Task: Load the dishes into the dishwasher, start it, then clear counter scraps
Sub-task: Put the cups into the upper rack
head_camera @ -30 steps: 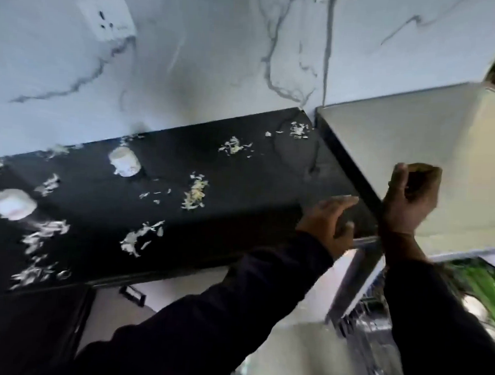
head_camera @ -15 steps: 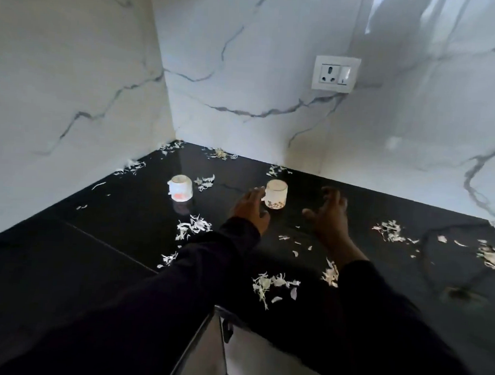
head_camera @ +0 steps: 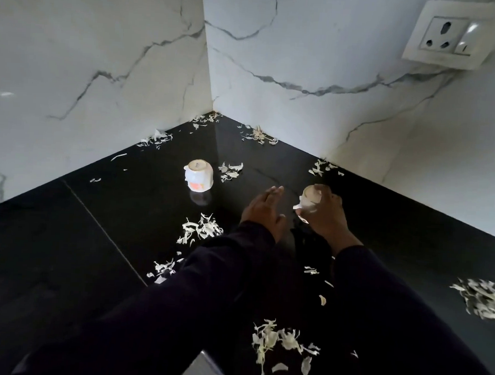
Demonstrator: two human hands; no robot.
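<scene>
Head view: a black tabletop (head_camera: 65,249) fills the lower half of the frame and runs into a corner of white marble walls (head_camera: 75,63) at upper centre. A socket (head_camera: 455,37) sits on the wall at the upper right.

The right hand (head_camera: 324,213), just right of centre, has its fingers curled round a small white cup (head_camera: 308,199); its grip is clenched on that cup, which is tilted and seems lifted off the tabletop, though contact cannot be told for sure. The left hand (head_camera: 263,209) is just beside it to the left, fingers straight and spread, its grip released and holding nothing, apart from the cup. Both arms wear dark sleeves (head_camera: 176,312) that come up from the bottom of the frame.

A second cup (head_camera: 198,175) stands upside down on the tabletop left of centre, well apart from both hands, with an orange mark on its side.

Pale scraps (head_camera: 201,230) lie scattered on the tabletop: a heap below the upturned cup, one at lower centre, one at the right edge, and smaller bits along the foot of both walls and in the corner.
</scene>
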